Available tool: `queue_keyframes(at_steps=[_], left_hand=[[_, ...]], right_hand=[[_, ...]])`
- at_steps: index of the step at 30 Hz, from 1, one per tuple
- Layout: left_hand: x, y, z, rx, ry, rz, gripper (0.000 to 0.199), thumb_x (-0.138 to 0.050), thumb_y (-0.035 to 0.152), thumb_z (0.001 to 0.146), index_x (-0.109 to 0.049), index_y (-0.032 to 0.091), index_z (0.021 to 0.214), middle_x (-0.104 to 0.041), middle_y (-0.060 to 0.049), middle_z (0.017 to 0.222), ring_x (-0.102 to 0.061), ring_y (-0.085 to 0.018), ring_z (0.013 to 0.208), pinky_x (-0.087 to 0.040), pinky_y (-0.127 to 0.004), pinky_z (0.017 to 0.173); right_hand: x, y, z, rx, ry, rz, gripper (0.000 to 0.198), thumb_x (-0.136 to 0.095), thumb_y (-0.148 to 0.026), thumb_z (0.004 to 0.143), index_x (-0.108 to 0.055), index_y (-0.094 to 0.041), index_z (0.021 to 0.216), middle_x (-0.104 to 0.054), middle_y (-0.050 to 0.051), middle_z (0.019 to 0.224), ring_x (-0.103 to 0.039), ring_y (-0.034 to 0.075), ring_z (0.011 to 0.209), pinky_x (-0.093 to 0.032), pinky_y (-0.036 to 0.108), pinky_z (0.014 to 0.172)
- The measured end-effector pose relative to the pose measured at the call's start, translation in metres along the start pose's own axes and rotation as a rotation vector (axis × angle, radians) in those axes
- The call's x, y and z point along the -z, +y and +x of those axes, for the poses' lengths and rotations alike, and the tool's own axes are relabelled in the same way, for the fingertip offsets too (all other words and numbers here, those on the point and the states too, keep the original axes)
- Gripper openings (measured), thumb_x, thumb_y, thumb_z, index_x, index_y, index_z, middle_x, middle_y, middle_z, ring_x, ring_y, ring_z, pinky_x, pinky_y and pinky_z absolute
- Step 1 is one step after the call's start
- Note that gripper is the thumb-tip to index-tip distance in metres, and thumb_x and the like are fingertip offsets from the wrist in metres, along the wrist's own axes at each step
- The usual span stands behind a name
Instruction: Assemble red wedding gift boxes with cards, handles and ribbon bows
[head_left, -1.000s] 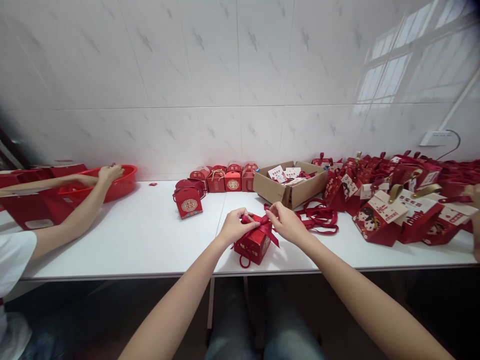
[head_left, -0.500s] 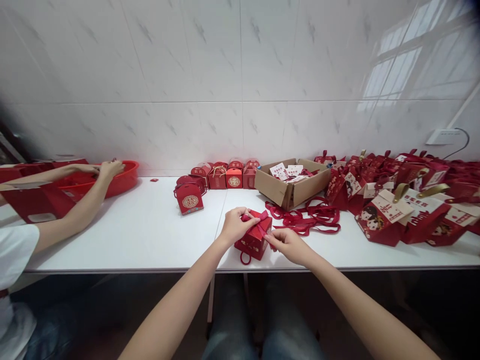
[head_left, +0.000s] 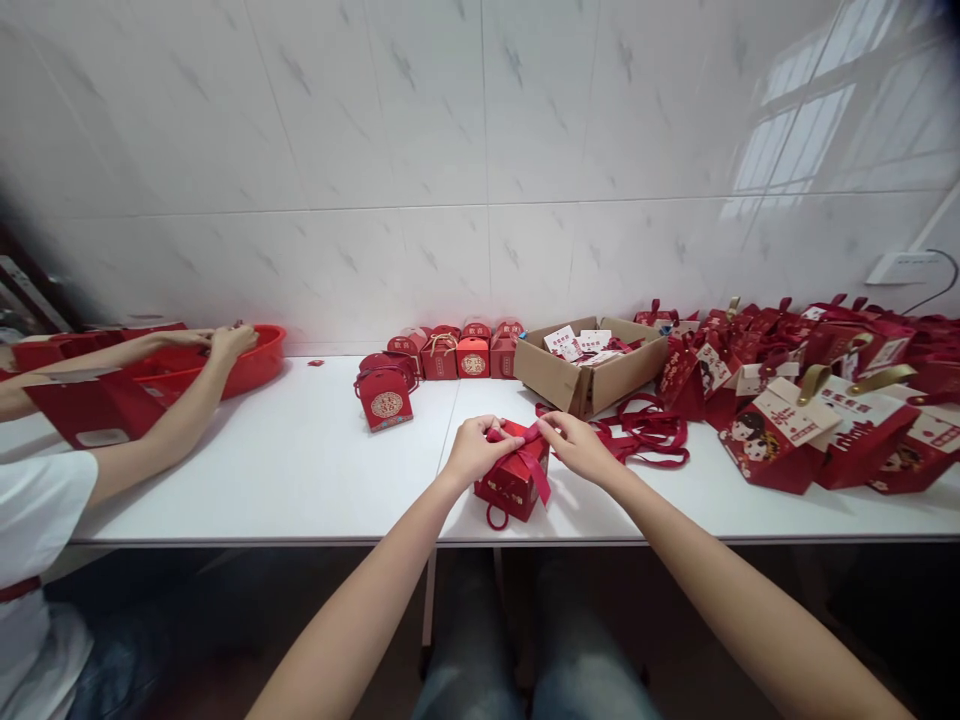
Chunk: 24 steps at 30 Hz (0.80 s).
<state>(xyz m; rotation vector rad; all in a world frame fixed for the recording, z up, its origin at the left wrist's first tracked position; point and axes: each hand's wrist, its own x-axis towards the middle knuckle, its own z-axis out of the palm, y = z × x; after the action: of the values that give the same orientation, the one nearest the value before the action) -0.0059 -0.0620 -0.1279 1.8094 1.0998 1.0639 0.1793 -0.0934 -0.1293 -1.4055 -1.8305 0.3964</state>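
The box sits nearer us than the carton; fingers of our left hand and right hand pinch its ribbon. We judge the box light, crushable, best held by its edges; the ribbon soft, slippery.

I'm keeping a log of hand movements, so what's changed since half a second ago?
The right hand has risen from the red box's right side, letting go of the ribbon tail, which hangs free now, and pinches the right end of the bow. The left hand's grip stays on the bow's left; the cardboard carton hasn't moved.
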Motion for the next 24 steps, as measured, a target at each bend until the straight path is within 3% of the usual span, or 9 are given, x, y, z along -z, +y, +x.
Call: queue_keyframes(at_steps=[3, 6, 14, 24], left_hand=[[0.0, 0.001, 0.0, -0.002, -0.006, -0.012, 0.033, -0.073, 0.038, 0.06, -0.047, 0.017, 0.057, -0.061, -0.002, 0.073, -0.06, -0.02, 0.077, -0.044, -0.03, 0.07], [0.0, 0.001, 0.0, -0.005, -0.013, -0.025, 0.034, -0.073, 0.037, 0.059, -0.046, 0.017, 0.057, -0.06, -0.002, 0.073, -0.059, -0.019, 0.078, -0.044, -0.029, 0.07], [0.001, -0.002, 0.001, -0.006, -0.061, -0.064, 0.044, -0.074, 0.038, 0.057, -0.034, 0.019, 0.052, -0.06, -0.002, 0.073, -0.059, -0.02, 0.081, -0.043, -0.028, 0.068], [0.0, -0.006, 0.002, -0.006, -0.053, -0.191, 0.035, -0.074, 0.036, 0.06, -0.046, 0.016, 0.054, -0.064, -0.006, 0.084, -0.06, -0.021, 0.088, -0.044, -0.029, 0.075]], right_hand=[[-0.007, 0.0, 0.01, 0.018, -0.04, -0.029, 0.031, -0.04, -0.043, 0.088, -0.052, -0.018, 0.074, -0.06, 0.003, 0.074, -0.055, 0.015, 0.069, -0.041, 0.026, 0.062], [-0.01, 0.0, 0.016, 0.062, -0.065, -0.086, 0.028, -0.042, -0.036, 0.087, -0.046, -0.019, 0.066, -0.053, 0.0, 0.067, -0.05, 0.014, 0.064, -0.037, 0.024, 0.059], [-0.006, 0.001, 0.018, 0.075, -0.096, -0.222, 0.022, -0.044, -0.025, 0.086, -0.045, -0.019, 0.065, -0.052, 0.003, 0.071, -0.047, 0.014, 0.067, -0.032, 0.025, 0.062], [-0.013, 0.0, 0.01, -0.058, 0.022, -0.143, 0.024, -0.049, -0.036, 0.084, -0.049, -0.019, 0.066, -0.056, 0.001, 0.068, -0.048, 0.014, 0.061, -0.028, 0.024, 0.054]])
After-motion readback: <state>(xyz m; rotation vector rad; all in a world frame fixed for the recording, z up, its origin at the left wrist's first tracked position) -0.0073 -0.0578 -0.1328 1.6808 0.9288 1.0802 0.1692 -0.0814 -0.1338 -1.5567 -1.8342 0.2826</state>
